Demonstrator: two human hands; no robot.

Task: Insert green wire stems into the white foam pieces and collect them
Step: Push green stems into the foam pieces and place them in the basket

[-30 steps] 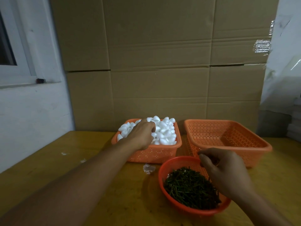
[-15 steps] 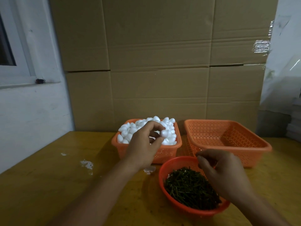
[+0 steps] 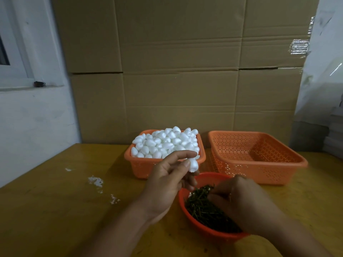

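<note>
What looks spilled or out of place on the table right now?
White foam crumbs lie scattered on the yellow wooden table, left of the orange basket of white foam pieces. They look like loose debris. Nothing else stands out.

Storeroom workbench (makeshift): stacked cardboard cartons, sorting baskets.

No legible text, label, brand, number or sign appears on any surface in this view.
</note>
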